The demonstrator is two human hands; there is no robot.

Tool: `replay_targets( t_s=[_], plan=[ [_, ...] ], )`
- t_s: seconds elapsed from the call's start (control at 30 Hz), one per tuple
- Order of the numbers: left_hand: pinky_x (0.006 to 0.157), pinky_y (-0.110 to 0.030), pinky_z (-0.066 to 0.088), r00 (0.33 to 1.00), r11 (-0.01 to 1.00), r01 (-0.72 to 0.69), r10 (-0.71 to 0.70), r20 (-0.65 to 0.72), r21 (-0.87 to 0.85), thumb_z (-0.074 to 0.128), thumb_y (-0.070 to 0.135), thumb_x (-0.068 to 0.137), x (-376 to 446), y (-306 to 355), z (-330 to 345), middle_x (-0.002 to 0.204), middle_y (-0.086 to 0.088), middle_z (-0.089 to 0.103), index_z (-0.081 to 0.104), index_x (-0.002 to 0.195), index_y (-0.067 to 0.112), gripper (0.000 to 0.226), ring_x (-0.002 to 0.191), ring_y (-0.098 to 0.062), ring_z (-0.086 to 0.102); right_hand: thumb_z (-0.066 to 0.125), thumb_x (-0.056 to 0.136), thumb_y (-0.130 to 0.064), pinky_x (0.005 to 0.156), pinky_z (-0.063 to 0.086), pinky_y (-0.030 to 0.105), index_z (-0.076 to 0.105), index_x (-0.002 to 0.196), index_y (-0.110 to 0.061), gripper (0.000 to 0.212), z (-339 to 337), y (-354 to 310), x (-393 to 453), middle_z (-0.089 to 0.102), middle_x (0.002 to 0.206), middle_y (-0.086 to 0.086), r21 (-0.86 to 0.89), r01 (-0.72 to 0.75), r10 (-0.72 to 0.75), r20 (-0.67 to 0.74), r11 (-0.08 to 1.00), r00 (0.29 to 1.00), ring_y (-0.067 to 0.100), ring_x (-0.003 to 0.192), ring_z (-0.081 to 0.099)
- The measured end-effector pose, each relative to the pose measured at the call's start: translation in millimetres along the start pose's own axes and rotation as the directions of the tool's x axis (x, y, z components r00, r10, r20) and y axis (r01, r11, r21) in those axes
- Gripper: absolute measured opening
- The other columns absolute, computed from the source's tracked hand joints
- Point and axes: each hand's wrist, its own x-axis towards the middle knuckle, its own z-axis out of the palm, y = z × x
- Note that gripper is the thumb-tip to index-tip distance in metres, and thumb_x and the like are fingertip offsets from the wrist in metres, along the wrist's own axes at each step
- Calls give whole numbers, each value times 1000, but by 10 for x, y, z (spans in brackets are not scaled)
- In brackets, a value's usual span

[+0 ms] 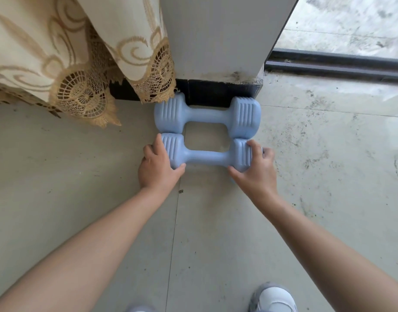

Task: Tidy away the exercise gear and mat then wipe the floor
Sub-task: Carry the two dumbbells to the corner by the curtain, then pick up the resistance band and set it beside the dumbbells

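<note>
1. Gripping near dumbbell [207, 155]: left hand [158, 166] & right hand [255, 170] curl round its ends.
2. Lies on floor [81, 176], touching far dumbbell [207, 115] by wall base.
3. Prob. heavy, rigid, smooth; ribbed ends or the handle give the best hold.

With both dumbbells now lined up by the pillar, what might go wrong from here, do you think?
1. The near dumbbell touches the far dumbbell; pushing further could pinch the fingers of the left hand or right hand between the heads.
2. The curtain hem hangs right at the far dumbbell's left head and might snag.
3. The floor beside them looks grimy; wiping there may mean moving the weights again.
</note>
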Motion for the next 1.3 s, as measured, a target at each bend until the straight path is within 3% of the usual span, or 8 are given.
replay_targets(
  t_s=[0.23,0.37,0.7,0.83,0.93,1.07,1.23,1.3],
  plan=[
    [92,-38,50,990,970,-114,130,-58,216,72,37,78,-32,37,-4,139,-35,36,24,146,-7,94,120,-42,51,62,84,-25,80,42,34,32,138,-15,63,56,-15,-28,27,141,16,-121,-11,13,24,993,1000,33,102,50],
    [121,-41,4,954,936,-300,295,59,185,47,29,97,-15,-13,18,158,-23,-1,7,150,-4,74,148,-35,-3,47,80,-30,81,50,56,49,123,-1,52,192,29,-83,53,125,34,-377,151,-178,-39,914,983,55,107,55],
    [121,-34,-3,909,846,-415,370,191,336,30,27,102,-151,-154,-442,160,-7,-15,-5,152,10,64,149,-21,-13,34,81,-36,88,47,60,59,119,4,60,-97,-306,-151,55,126,33,-514,244,-151,217,822,965,50,113,55],
    [117,-41,20,983,943,-179,181,16,281,45,7,94,-539,-457,-1174,158,-11,21,33,144,5,52,147,-27,19,33,98,-34,118,16,39,19,148,-8,57,-344,-1152,-532,13,157,16,-492,351,-172,373,797,912,31,146,13],
    [80,-53,54,982,950,-144,172,-80,278,87,5,52,-1005,-799,-1884,107,-24,71,72,95,-5,47,101,-39,68,33,99,-33,118,15,38,13,149,-11,58,-506,-1887,-1038,11,158,10,-466,489,-238,499,738,834,27,147,8],
    [74,-56,54,999,959,10,2,-42,284,92,19,43,-1796,-1156,-2865,102,-22,73,75,92,-2,56,95,-37,71,33,99,-34,118,14,41,15,149,-12,58,-879,-2897,-1830,13,158,11,-430,620,-285,620,656,731,30,146,8],
    [116,-48,23,938,926,343,-330,-101,156,55,25,93,-2822,-1439,-3995,151,-19,35,42,141,3,54,143,-33,28,29,99,-36,118,11,42,9,149,-14,58,-1434,-4093,-2707,6,158,13,-353,825,-415,735,442,537,30,147,2],
    [105,-51,39,912,898,406,-386,-141,166,72,24,80,-3272,-1471,-4327,136,-25,53,57,127,0,55,131,-36,48,30,100,-35,118,11,42,11,149,-13,57,-1603,-4421,-3087,7,158,13,-291,900,-479,770,324,422,31,146,3]
  ],
)
